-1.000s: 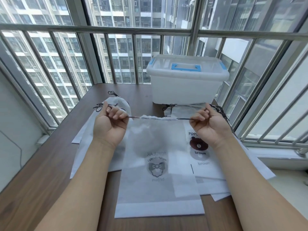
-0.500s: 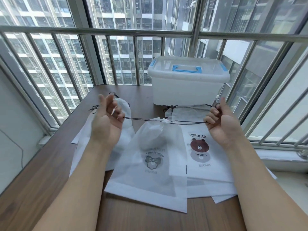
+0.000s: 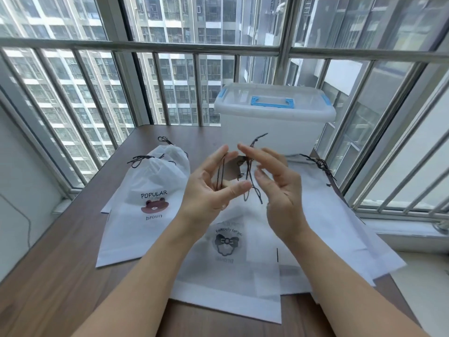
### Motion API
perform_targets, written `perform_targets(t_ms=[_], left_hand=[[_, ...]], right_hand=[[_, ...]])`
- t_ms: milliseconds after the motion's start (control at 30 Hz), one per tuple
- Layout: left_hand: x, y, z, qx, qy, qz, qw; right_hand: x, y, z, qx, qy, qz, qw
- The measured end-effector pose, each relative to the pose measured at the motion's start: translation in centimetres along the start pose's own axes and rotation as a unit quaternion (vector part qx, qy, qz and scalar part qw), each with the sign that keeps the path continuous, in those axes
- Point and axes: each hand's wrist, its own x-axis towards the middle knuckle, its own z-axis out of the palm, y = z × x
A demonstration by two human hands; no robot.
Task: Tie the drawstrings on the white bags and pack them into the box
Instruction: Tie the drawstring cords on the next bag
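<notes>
both hands, left [image 3: 209, 190] and right [image 3: 279, 188], hold black drawstrings [image 3: 247, 176] looped over spread fingers, above the bag [image 3: 228, 259] on the surface [image 3: 60, 276]; lidded box [image 3: 274, 122] behind.

Hands [image 3: 245, 183] together, drawstrings [image 3: 247, 176] crossed
</notes>
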Motion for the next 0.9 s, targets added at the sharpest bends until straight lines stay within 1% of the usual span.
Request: perform_targets(t_ms=[33, 67, 133, 200, 233, 300, 367, 433, 500, 567, 600, 667, 700, 800, 833, 867, 900], left_hand=[[-0.1, 0.2, 0.1, 0.004, -0.017, -0.010, 1.000], [-0.3, 0.3, 0.2, 0.023, -0.042, -0.017, 0.999], [-0.5, 0.1, 0.5, 0.074, -0.074, -0.031, 0.994], [-0.5, -0.4, 0.5, 0.094, -0.057, -0.062, 0.992], [-0.5, -0.4, 0.5, 0.088, -0.043, -0.083, 0.992], [-0.1, -0.4, 0.4, 0.018, -0.031, -0.110, 0.993], [0.3, -0.4, 0.2, -0.054, -0.026, -0.123, 0.991], [0.6, -0.6, 0.1, -0.077, -0.019, -0.130, 0.988], [0.5, -0.7, 0.1, -0.078, -0.018, -0.131, 0.988], [0.5, -0.8, 0.1, -0.061, -0.016, -0.127, 0.990], [0.5, -0.8, 0.0, -0.050, -0.014, -0.125, 0.991], [0.4, -0.8, 0.1, -0.027, -0.019, -0.118, 0.992], [0.3, -0.8, 0.2, -0.018, -0.021, -0.111, 0.993], [0.1, -1.0, 0.7, 0.028, -0.001, -0.074, 0.997], [0.1, -1.1, 0.8, 0.059, 0.010, -0.051, 0.997], [0.1, -1.3, 0.8, 0.094, 0.020, -0.026, 0.995], [0.1, -1.4, 0.7, 0.123, 0.029, -0.004, 0.992]], right_hand=[[0.1, 0.1, -0.3, -0.010, -0.003, -0.013, 1.000], [0.1, 0.3, -0.3, -0.006, -0.023, -0.015, 1.000], [0.0, 0.5, 0.0, 0.006, -0.101, 0.020, 0.995], [0.1, 0.7, 0.0, 0.035, -0.157, 0.078, 0.984], [0.4, 0.9, 0.0, 0.051, -0.163, 0.107, 0.979], [1.0, 1.1, -0.4, 0.069, -0.147, 0.163, 0.973], [1.4, 1.5, -1.0, 0.095, -0.122, 0.198, 0.968], [1.6, 1.6, -1.6, 0.104, -0.119, 0.206, 0.966], [1.6, 1.8, -2.0, 0.102, -0.135, 0.195, 0.966], [1.7, 2.0, -2.2, 0.063, -0.132, 0.193, 0.970], [1.7, 2.2, -2.2, 0.006, -0.123, 0.185, 0.975], [1.7, 2.7, -2.3, -0.135, -0.106, 0.141, 0.975], [1.6, 2.7, -2.2, -0.183, -0.098, 0.118, 0.971], [1.8, 2.2, -2.2, -0.253, -0.057, 0.044, 0.965], [1.9, 1.8, -2.1, -0.253, -0.029, 0.044, 0.966], [2.1, 1.5, -2.2, -0.209, 0.006, 0.081, 0.975], [2.3, 1.1, -2.3, -0.103, 0.043, 0.152, 0.982]])
